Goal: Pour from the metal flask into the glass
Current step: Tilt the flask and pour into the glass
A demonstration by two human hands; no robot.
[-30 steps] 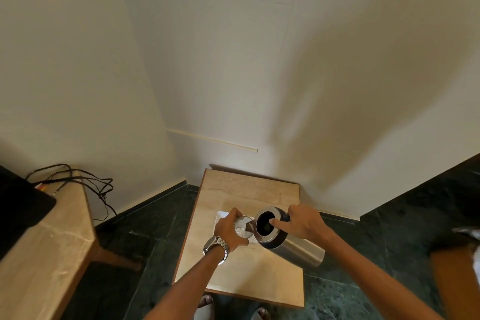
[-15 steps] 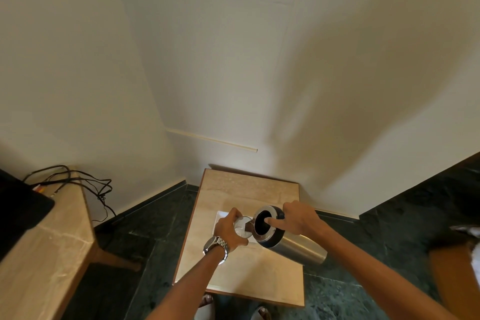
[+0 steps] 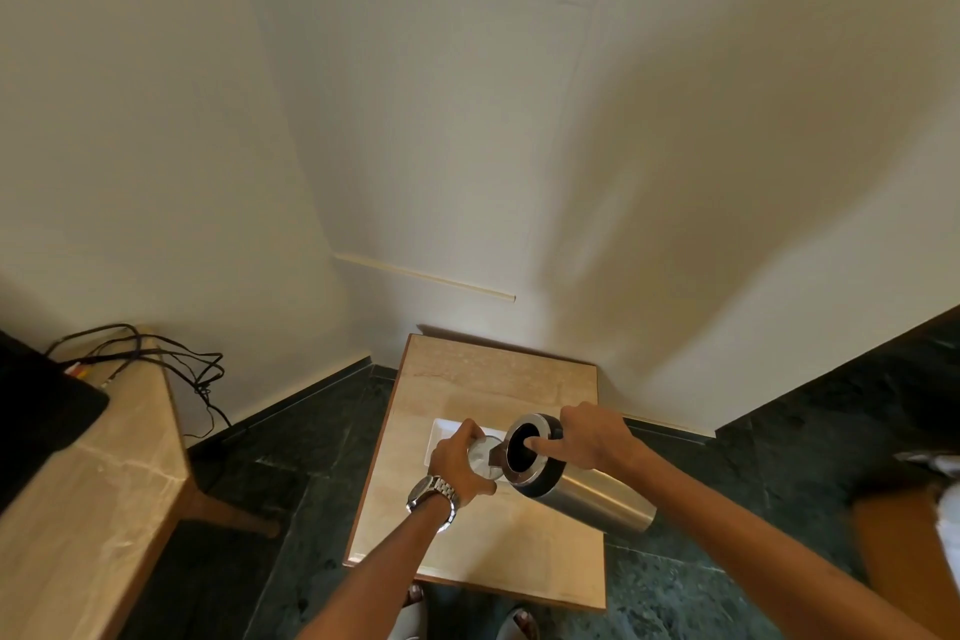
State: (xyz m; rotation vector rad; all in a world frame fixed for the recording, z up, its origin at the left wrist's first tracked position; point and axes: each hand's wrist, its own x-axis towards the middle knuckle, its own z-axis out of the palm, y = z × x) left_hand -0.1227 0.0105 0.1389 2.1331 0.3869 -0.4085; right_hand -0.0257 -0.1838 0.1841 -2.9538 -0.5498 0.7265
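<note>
The metal flask [image 3: 597,499] is a steel cylinder with a black top, tipped far over to the left above the small wooden table [image 3: 493,379]. My right hand [image 3: 592,437] grips its top, with the thumb pressed on the black lid. Its spout reaches over the rim of the clear glass [image 3: 483,455]. My left hand [image 3: 457,463], with a metal watch on the wrist, wraps around the glass from the near side. The glass stands over a white tray [image 3: 441,431]. I cannot tell whether liquid is flowing.
A larger wooden table [image 3: 104,509] stands at the left with a black device [image 3: 36,411] and tangled cables [image 3: 156,359] on it. White walls form a corner behind the small table. The floor [image 3: 779,457] is dark green stone. My feet show below the table's near edge.
The flask has tilted further toward the glass and its spout now sits over the rim. My thumb has moved onto the black lid. The left hand has stayed on the glass.
</note>
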